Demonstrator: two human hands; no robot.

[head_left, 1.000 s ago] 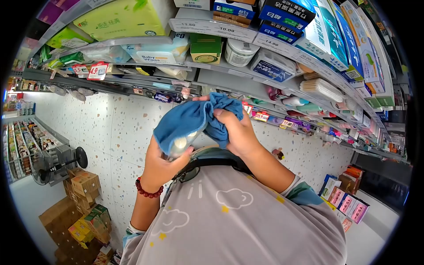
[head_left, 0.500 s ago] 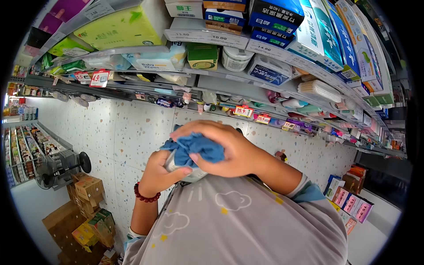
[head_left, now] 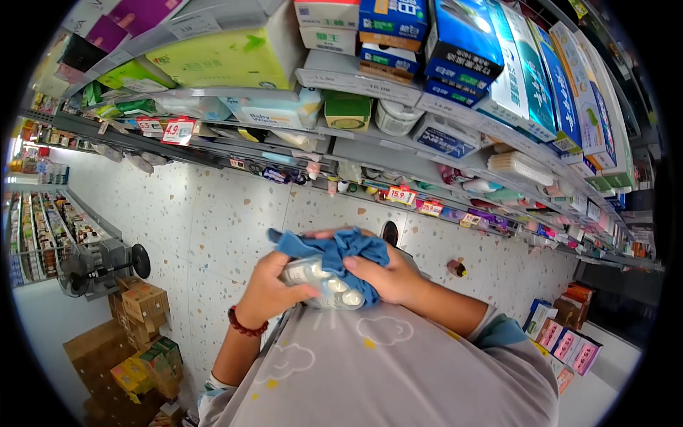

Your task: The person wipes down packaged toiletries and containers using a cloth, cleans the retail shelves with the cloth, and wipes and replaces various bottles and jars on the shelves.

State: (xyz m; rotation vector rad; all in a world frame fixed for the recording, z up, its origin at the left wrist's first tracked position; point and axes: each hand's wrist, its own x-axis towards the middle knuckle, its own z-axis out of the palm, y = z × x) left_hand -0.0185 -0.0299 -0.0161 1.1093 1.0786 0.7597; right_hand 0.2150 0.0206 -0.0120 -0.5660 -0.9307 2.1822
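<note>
The room is a shop aisle with a pale, speckled floor (head_left: 213,220) laid in large tiles. Across the far side run grey shelves (head_left: 384,151), packed in tiers: a big light-green pack (head_left: 220,64), a packet marked Baby Wipes (head_left: 274,109), a dark-green box (head_left: 348,112), a white tub (head_left: 395,117), and blue boxes (head_left: 466,43) stacked higher up (most of the smaller print is too blurred to read). Red-and-white price tags (head_left: 178,131) hang along the shelf edges. On the left side stand a fan (head_left: 140,261) and a pile of cardboard boxes (head_left: 146,302); on the right, near a pale wall, sit more small cartons (head_left: 565,334). A dark shoe (head_left: 389,233) shows on the floor just beyond the hands.

A clear container (head_left: 324,285) with white, round-ended contents is held up in front of the grey shirt (head_left: 420,370), tilted, clear of the floor. The left hand (head_left: 272,293), with a dark-red bead bracelet (head_left: 245,324) at its wrist, is curled around one end, its thumb lying along the near side. The right hand (head_left: 393,279) is closed on a bunched blue cloth (head_left: 341,250), thumb pressing the fabric against the container's other end; one loose corner of the cloth reaches over toward the left hand (some fingers are hidden behind it).
</note>
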